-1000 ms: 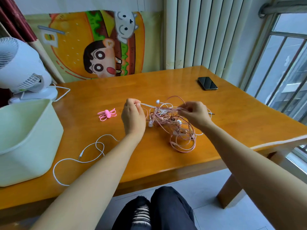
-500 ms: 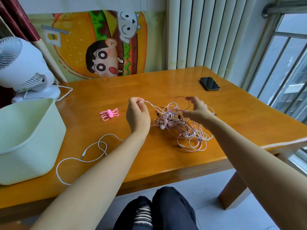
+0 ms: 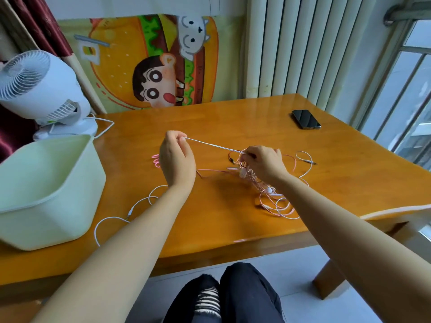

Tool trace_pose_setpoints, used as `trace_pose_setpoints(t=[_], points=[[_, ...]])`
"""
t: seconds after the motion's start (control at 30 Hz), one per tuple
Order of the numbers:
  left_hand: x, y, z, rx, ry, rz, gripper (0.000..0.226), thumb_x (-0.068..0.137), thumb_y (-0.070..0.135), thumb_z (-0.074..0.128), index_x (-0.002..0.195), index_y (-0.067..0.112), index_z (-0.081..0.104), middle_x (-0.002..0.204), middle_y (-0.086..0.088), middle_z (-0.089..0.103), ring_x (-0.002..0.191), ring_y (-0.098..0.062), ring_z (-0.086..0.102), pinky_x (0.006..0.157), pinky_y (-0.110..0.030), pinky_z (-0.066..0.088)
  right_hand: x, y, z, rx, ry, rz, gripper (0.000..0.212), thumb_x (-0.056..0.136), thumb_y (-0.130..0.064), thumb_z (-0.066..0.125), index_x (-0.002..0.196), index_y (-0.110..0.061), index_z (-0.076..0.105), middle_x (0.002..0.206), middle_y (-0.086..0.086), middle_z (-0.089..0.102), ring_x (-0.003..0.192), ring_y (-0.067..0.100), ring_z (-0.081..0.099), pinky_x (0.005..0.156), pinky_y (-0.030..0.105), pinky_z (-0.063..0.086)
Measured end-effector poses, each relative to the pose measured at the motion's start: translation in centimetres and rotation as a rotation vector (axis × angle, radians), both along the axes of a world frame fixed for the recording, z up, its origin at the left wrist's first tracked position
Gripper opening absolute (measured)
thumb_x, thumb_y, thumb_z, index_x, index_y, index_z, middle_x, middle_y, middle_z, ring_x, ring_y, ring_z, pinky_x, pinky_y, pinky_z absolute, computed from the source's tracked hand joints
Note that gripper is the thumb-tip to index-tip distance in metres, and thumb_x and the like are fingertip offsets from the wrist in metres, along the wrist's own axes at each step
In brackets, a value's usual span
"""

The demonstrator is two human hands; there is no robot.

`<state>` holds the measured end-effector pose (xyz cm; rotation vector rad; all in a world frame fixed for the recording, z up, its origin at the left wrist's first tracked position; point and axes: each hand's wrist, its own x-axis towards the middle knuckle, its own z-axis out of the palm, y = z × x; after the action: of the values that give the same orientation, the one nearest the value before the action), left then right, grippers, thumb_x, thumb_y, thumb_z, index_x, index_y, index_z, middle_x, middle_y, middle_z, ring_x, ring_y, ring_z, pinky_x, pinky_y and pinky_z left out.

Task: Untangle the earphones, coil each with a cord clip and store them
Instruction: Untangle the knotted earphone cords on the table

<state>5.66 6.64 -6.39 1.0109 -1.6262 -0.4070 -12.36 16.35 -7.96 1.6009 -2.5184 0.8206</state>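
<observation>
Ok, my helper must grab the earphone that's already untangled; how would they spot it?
Find the pale green bin at the left. By its near right corner lies a white earphone cord. Unlike the pink tangle further right, it lies alone in loose loops.

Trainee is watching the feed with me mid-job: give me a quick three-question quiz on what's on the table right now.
1. True or false: the left hand and right hand pinch one cord stretched taut between them.
2. What colour is the loose earphone lying beside the bin?
3. The phone lies: A in the bin; B on the table, far right; C in the left hand.
Key: 1 true; 2 white; 3 B.
</observation>
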Motion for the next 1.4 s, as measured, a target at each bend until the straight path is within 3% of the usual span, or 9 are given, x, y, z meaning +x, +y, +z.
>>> trace_pose_setpoints(t=[0.2, 0.43, 0.57, 0.67, 0.77, 0.9, 1.1, 1.33, 1.4], points=[[1.4, -1.7, -1.9, 0.305, -0.484, 0.118, 0.022, 0.098, 0.018, 0.050, 0.119, 0.012, 0.056, 0.127, -0.015, 0.058, 0.120, -0.033, 0.046, 0.102, -0.042, 0.037, 0.7, 0.2, -0.3, 0.061, -0.041, 0.087, 0.025, 0.100, -0.030, 0.049, 0.097, -0.023, 0.073, 0.084, -0.001, 0.065, 0.088, 0.026, 0.059, 0.082, 0.037, 0.033], [-1.2, 1.9, -0.8, -0.317, -0.585, -0.305, 0.050, 0.077, 0.021, 0.036, 0.119, 0.006, 0.058, 0.124, -0.014, 0.058, 0.119, -0.033, 0.049, 0.104, -0.041, 0.036, 2.0, -0.1, -0.2, 0.049, 0.045, 0.088, 0.024, 0.100, -0.032, 0.050, 0.095, -0.027, 0.073, 0.084, -0.004, 0.065, 0.089, 0.022, 0.057, 0.081, 0.035, 0.024], [-3.2, 3.3, -0.7, -0.271, -0.779, -0.508, 0.061, 0.084, 0.009, 0.052, 0.143, 0.008, 0.040, 0.150, -0.011, 0.039, 0.144, -0.028, 0.025, 0.120, -0.037, 0.010, 2.3, 0.4, 0.1, 0.067, 0.076, 0.129, 0.023, 0.100, -0.029, 0.050, 0.103, -0.021, 0.071, 0.084, -0.005, 0.057, 0.087, 0.020, 0.051, 0.082, 0.036, 0.025], [-3.5, 3.0, -1.5, -0.187, -0.898, -0.537, 0.063, 0.087, 0.011, 0.054, 0.146, 0.010, 0.032, 0.140, -0.012, 0.050, 0.141, -0.028, 0.030, 0.120, -0.037, 0.005, 1.9, 0.9, 0.3, 0.101, 0.039, 0.191, 0.024, 0.100, -0.031, 0.050, 0.096, -0.020, 0.071, 0.084, -0.005, 0.057, 0.083, 0.017, 0.044, 0.082, 0.037, 0.026], [-3.2, 3.2, -1.6, 0.014, -0.818, -0.597, 0.044, 0.094, 0.009, 0.044, 0.138, 0.011, 0.039, 0.116, -0.014, 0.063, 0.109, -0.033, 0.053, 0.096, -0.038, 0.034, 1.8, 1.3, 0.3, 0.103, 0.017, 0.244, 0.025, 0.100, -0.031, 0.050, 0.093, -0.016, 0.069, 0.089, 0.001, 0.066, 0.084, 0.020, 0.050, 0.079, 0.036, 0.024], [-2.9, 3.3, -1.5, 0.193, -0.751, -0.591, 0.029, 0.099, 0.013, 0.039, 0.127, 0.014, 0.047, 0.086, -0.009, 0.059, 0.076, -0.027, 0.049, 0.060, -0.037, 0.027, 1.3, 1.7, 0.3, 0.016, -0.046, 0.216, 0.015, 0.094, -0.019, 0.056, 0.103, -0.021, 0.068, 0.087, -0.003, 0.066, 0.084, 0.020, 0.056, 0.087, 0.039, 0.033], [-2.7, 2.6, -1.5, 0.285, -0.525, -0.565, 0.034, 0.095, 0.009, 0.037, 0.070, 0.016, 0.058, 0.061, -0.003, 0.053, 0.063, -0.025, 0.048, 0.057, -0.034, 0.032, 0.2, 1.9, -1.1, 0.200, 0.038, 0.131, 0.044, 0.084, -0.038, 0.070, 0.123, -0.026, 0.057, 0.124, 0.000, 0.051, 0.122, 0.025, 0.044, 0.098, 0.041, 0.031], [-3.4, 2.0, -0.8, 0.542, 0.007, -0.516, 0.032, 0.089, 0.004, 0.030, 0.064, 0.015, 0.046, 0.054, -0.001, 0.037, 0.051, -0.018, 0.035, 0.054, -0.031, 0.034, -0.5, 3.0, 0.7, -0.463, -0.153, 0.116, 0.031, 0.081, -0.009, 0.061, 0.112, -0.013, 0.057, 0.103, 0.002, 0.059, 0.086, 0.016, 0.055, 0.069, 0.028, 0.045], [-3.7, 1.9, -0.4, 0.553, 0.106, -0.518, 0.035, 0.090, -0.002, 0.028, 0.064, 0.012, 0.047, 0.055, -0.004, 0.041, 0.053, -0.017, 0.037, 0.056, -0.029, 0.034, -0.7, 3.1, 1.1, -0.389, -0.143, 0.100, 0.019, 0.084, -0.005, 0.059, 0.100, -0.014, 0.062, 0.094, 0.001, 0.063, 0.081, 0.017, 0.059, 0.067, 0.028, 0.048]])
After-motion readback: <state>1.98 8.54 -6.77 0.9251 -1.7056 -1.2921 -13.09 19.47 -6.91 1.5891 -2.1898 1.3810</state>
